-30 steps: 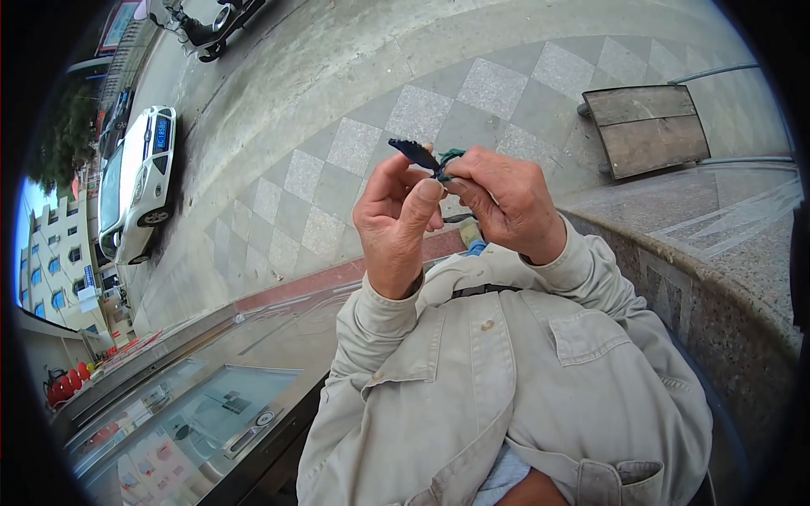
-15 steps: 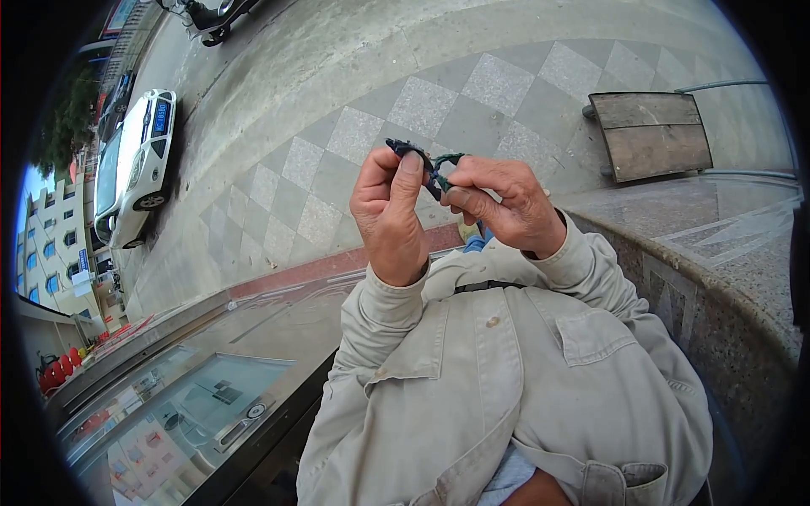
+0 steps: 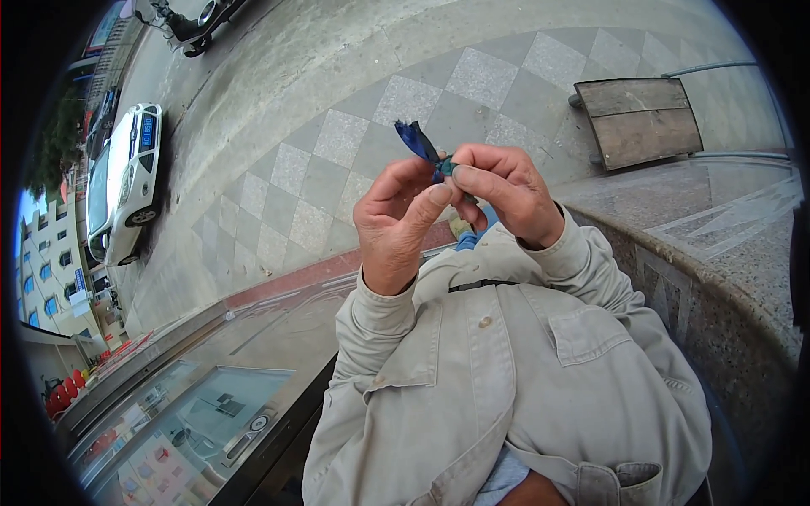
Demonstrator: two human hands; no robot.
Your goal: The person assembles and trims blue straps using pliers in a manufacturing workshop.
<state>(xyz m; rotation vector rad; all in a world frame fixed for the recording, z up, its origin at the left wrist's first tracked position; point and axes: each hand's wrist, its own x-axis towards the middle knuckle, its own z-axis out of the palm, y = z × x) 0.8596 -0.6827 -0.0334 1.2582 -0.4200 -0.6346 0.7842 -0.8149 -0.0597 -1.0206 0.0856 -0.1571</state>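
A small bundle of twisted strips, dark blue and green and looking like cloth, (image 3: 416, 142) is held up in front of my chest. Its blue end sticks out freely toward the upper left, and the green part looks knotted or wound. My right hand (image 3: 506, 190) pinches the green part between thumb and forefinger. From the other side my left hand (image 3: 396, 215) curls its fingers around behind the bundle. The left thumb tip lies against its lower end. The fingers hide part of the bundle, so how the strips are joined cannot be made out.
Diamond-patterned paving (image 3: 342, 135) spreads beneath my hands. A low wooden platform with metal bars (image 3: 641, 125) stands at the right, above a stone ledge (image 3: 675, 261). To the lower left is a reflecting glass pane (image 3: 202, 413). A white car (image 3: 126, 181) and a scooter (image 3: 190, 29) are parked beyond.
My left fingers have shifted lower on the bundle, uncovering its blue end. My right hand has moved slightly and holds the green part close against the blue. The view has turned a little.
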